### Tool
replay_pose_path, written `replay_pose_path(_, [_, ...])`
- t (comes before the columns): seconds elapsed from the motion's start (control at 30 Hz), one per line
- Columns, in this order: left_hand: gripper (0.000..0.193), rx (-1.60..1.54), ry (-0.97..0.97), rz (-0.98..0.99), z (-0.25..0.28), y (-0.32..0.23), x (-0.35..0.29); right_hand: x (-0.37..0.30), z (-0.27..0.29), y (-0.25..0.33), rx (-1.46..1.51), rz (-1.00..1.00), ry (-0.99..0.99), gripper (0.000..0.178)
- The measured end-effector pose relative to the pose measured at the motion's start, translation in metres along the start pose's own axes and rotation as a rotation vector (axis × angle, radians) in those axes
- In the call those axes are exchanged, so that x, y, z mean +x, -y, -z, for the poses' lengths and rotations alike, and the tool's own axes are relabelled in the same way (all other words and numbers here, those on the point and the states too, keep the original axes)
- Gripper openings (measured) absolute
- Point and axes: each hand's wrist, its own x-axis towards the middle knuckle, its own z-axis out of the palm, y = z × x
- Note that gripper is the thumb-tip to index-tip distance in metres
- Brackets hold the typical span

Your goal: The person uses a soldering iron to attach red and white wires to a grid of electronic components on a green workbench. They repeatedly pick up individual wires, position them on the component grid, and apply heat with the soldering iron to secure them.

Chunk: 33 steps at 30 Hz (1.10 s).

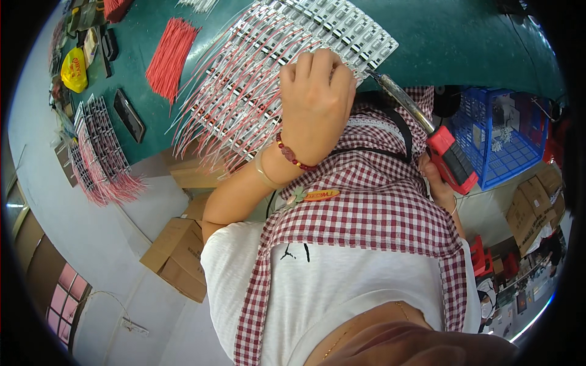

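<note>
My left hand [320, 91] rests over the near right part of a panel of small metallic parts [342, 30] in rows. Its fingers are curled in a pinch, and whatever lies between them is hidden from view. Many thin red and white wires [244, 79] fan out from the panel to the left. My right hand [434, 177], partly covered by the tool, grips a soldering iron [448, 155] with a red and black handle. The iron's metal tip points up and left, ending close to the panel's near right edge, beside my left hand.
A bundle of red wires [171, 58] lies left of the panel on the green tabletop [452, 43]. Farther left are a dark phone [129, 114], a second wired panel [101, 143] and a yellow bag [74, 70]. A blue plastic crate [488, 140] stands at right. Cardboard boxes [177, 256] sit below.
</note>
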Motion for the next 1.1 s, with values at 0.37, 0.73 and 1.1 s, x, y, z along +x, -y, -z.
replay_pose_path(0.37, [0.012, 0.012, 0.068, 0.044, -0.003, -0.009, 0.006, -0.001, 0.001, -0.014, -0.139, 0.040, -0.046, 0.018])
replay_pose_path(0.73, [0.010, 0.008, 0.070, 0.044, -0.004, -0.009, 0.007, -0.001, 0.004, -0.016, -0.068, 0.045, -0.030, 0.019])
replay_pose_path(1.1, [0.011, 0.003, 0.065, 0.047, -0.004, -0.007, 0.009, -0.001, 0.008, -0.023, -0.176, 0.056, -0.036, 0.017])
